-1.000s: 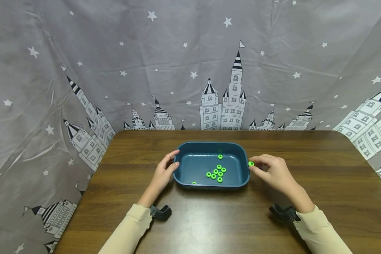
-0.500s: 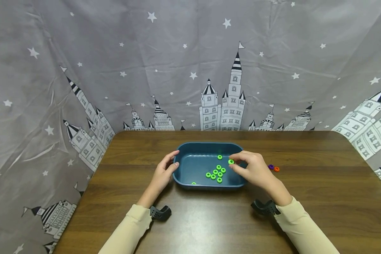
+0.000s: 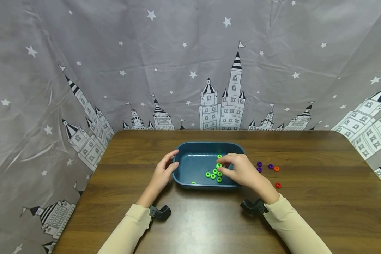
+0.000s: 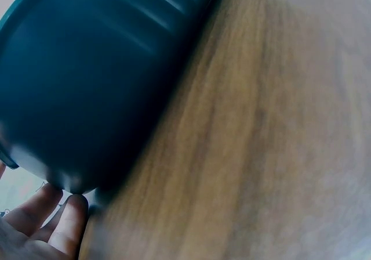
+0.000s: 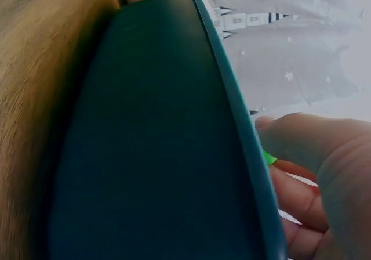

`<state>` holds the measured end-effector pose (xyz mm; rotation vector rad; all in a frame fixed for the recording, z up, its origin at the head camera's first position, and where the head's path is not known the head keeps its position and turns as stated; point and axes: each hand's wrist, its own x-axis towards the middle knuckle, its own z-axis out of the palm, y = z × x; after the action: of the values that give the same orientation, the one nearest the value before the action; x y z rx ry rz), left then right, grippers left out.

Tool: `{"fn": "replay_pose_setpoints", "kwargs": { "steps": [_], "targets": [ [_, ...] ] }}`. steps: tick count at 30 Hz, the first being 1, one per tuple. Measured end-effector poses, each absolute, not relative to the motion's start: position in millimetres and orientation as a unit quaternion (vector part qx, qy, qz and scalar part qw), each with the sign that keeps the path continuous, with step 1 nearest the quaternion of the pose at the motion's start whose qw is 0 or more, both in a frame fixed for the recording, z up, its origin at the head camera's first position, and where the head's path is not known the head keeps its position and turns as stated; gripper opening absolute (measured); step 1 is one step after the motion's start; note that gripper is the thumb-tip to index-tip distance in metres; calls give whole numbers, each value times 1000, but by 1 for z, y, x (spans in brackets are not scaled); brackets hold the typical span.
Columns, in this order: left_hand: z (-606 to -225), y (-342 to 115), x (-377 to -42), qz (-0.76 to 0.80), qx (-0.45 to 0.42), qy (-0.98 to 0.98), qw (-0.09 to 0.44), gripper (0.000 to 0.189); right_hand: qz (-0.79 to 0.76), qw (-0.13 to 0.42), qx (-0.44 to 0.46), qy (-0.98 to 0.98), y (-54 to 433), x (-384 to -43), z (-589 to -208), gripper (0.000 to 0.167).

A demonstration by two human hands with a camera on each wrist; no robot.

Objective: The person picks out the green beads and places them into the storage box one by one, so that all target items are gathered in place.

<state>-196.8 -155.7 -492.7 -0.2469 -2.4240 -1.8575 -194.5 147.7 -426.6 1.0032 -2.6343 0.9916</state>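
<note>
A dark blue rectangular tub [image 3: 190, 165] lies on the table with several small green rings [image 3: 207, 174] inside. At its left end my left hand [image 3: 162, 171] grips the rim and wall between thumb and fingers; fingertips [image 4: 71, 213] press the outer wall in the left wrist view. Over the right half of the tub, my right hand [image 3: 241, 171] pinches a green ring [image 3: 218, 165] between thumb and fingers. In the right wrist view the tub's wall covers most of that ring, and just a green sliver shows beside the thumb. The right hand partly hides the tub's right end.
To the right of the tub, several loose rings lie on the brown wooden table [image 3: 320, 197]: purple rings [image 3: 259, 164], an orange ring [image 3: 276, 169] and a red ring [image 3: 278, 185]. Behind the table hangs a grey castle-print curtain [image 3: 177, 70].
My right hand has carried the green ring left, from outside the tub's right rim to over its inside. Purple, orange and red rings have come into view. The left hand has stayed put.
</note>
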Motion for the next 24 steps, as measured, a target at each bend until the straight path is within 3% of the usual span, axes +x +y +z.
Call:
{"fn": "replay_pose_setpoints", "kwargs": {
  "steps": [24],
  "targets": [
    [-490, -155, -197, -603, -76, -793, 34, 45, 179, 34, 227, -957, 137, -212, -432, 17]
  ]
}}
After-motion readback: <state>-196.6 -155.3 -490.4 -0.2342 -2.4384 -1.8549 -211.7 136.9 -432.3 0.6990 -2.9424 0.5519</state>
